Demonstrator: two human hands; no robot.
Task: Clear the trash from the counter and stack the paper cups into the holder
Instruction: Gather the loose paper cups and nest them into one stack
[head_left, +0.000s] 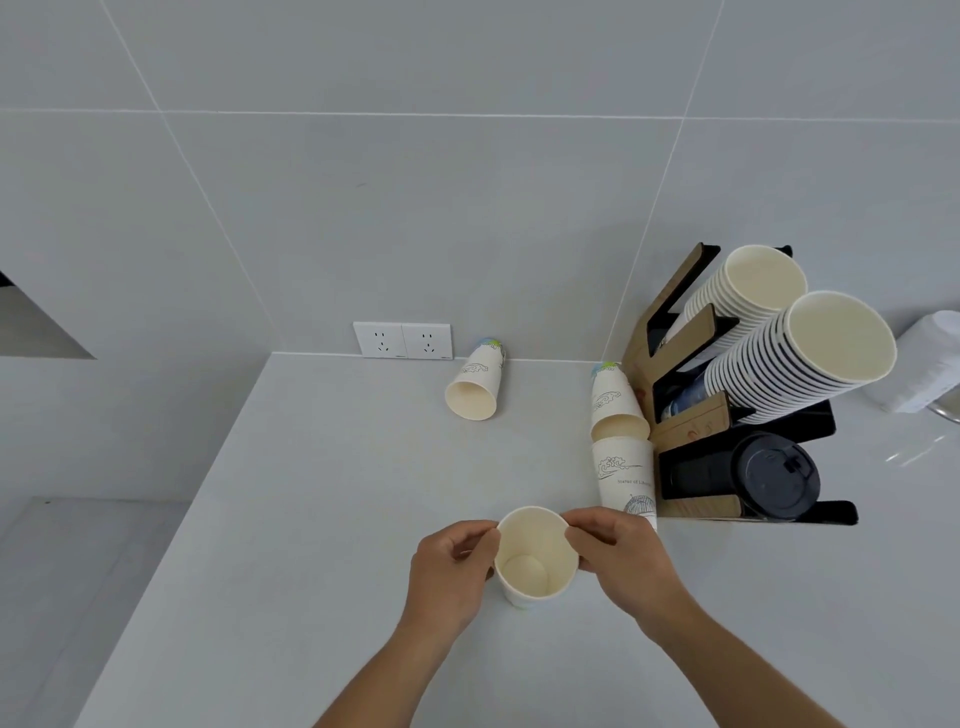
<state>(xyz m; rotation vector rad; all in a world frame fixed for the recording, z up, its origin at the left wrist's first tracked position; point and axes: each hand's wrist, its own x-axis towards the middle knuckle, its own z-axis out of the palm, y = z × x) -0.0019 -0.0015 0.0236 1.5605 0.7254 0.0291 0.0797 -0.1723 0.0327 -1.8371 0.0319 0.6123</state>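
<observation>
Hands meet over the counter (322, 519) near its front edge: the left hand (451, 566) and the right hand (618, 556) each pinch the rim of an upright cup (535, 558), one on either side, fingers curled round its wall, its open mouth facing up. Just beyond the right hand a second cup (626, 480) lies against the holder (691, 415), with a third cup (615, 402) lying on its side behind it, mouth toward the camera. A fourth cup (475, 382) lies on its side well apart to the left, near the wall, below a double socket (402, 340). The holder, of brown card and black, stands at the right of the counter and carries two long tilted stacks (800, 358) of cups, with black lids (774, 483) in its lower slot. White tissue (930, 358) shows at the far right edge.
</observation>
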